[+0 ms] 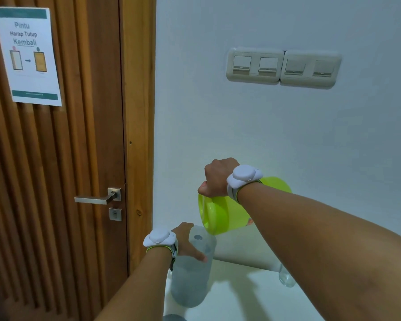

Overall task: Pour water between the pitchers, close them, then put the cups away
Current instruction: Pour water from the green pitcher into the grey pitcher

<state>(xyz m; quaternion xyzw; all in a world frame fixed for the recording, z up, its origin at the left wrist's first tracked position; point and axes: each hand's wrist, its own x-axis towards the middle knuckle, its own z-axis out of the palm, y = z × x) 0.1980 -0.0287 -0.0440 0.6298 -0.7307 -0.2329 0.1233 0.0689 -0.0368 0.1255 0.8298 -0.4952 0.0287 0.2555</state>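
**Two pitchers, both in my hands**

Two pitchers in view: one green pitcher, one clear pitcher. One glass cup visible, partly hidden behind my right forearm; can't tell if more sit behind it. One grey rounded thing at the bottom edge, cut off, can't identify.

Right hand: fist closed on top of the green pitcher, at what looks like its handle, which the hand hides. Pitcher is raised and tipped nearly on its side, open mouth facing left and down, right above the clear pitcher's rim. Can't make out a water stream.

Left hand: wrapped around the upper part of the clear pitcher, fingers across its front wall. That pitcher is upright on the white worktop, open on top, water inside.

Green pitcher sits above and to the right of the clear one, close together; can't tell if they touch.

One white band on each wrist, two total.

Background: one wooden door on the left with one paper sign and one lever handle; two double switch plates on the white wall.
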